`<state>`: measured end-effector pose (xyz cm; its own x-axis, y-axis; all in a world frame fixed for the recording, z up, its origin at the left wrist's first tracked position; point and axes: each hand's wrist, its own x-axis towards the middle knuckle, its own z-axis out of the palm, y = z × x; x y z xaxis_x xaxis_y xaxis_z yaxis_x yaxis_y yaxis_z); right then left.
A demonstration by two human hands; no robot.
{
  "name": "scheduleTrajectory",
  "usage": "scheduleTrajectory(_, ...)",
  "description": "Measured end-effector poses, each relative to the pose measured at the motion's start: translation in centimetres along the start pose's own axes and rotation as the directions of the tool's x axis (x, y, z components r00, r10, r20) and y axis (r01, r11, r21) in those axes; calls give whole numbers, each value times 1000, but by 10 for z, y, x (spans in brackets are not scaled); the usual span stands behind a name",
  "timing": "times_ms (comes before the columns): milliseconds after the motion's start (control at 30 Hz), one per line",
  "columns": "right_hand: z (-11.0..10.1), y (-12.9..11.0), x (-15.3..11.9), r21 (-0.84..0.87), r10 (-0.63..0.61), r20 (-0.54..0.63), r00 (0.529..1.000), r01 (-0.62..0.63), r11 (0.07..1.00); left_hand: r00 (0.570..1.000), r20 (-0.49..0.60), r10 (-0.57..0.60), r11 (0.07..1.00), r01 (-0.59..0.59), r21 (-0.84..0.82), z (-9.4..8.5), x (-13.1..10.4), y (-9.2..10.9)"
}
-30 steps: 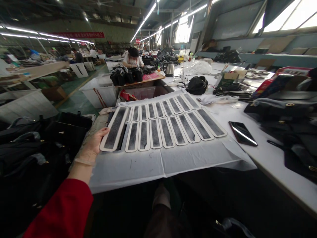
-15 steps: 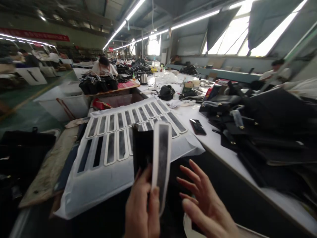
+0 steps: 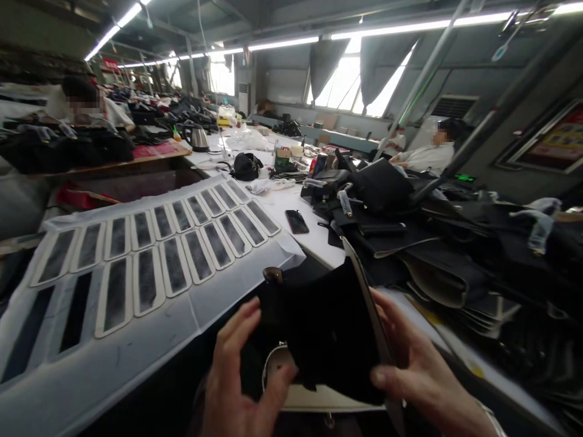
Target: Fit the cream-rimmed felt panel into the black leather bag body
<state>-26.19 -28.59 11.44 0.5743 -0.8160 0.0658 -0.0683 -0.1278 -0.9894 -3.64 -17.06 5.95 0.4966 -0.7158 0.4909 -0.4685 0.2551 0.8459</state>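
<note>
A black bag (image 3: 332, 328) with pale edging stands tilted in front of me, low in the view. My right hand (image 3: 410, 358) grips its right side, thumb on the near face and fingers behind the edge. To the left of the bag, my left hand (image 3: 246, 370) is open, with thumb and fingers apart and nothing seen between them. Its thumb tip is close to a pale curved part (image 3: 277, 364) at the bag's lower left; whether they touch I cannot tell. Below lies a cream strip-like surface (image 3: 328, 397) with a small metal fitting.
On the left, a white sheet (image 3: 200, 309) carries rows of dark strips with pale borders (image 3: 148, 279). A phone (image 3: 297, 221) lies on the white table. Black bags and panels (image 3: 392, 224) are heaped at right. A kettle (image 3: 197, 138) and other people are farther back.
My view has turned right. The pale-edged strip and black piece are no longer visible in my left hand, which has opened. My right hand, open before, now grips the black bag.
</note>
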Motion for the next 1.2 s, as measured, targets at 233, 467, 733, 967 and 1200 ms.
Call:
scheduleTrajectory(233, -20, 4, -9, -303, 36, -7, 999, -37, 952, 893, 375, -249, 860, 382, -339, 14, 39, -3)
scheduleTrajectory(467, -27, 20, -5, -433, -67, 24, 997, 70, 898, 896, 353, -270, 926, 341, -158, 11, 33, -5)
scheduleTrajectory(733, -36, 25, -1, -538, -100, 91, 991, 134, 832, 842, 433, -322, 939, 342, 33, 16, 18, -16)
scheduleTrajectory(967, -42, 50, -15, -876, -107, 171, 979, 201, 439, 822, 550, -149, 945, -45, 323, 32, -8, -43)
scheduleTrajectory(1200, -23, 64, -7, -889, -194, 403, 894, 433, 149, 845, 267, -463, 886, 445, 129, 17, -34, -67)
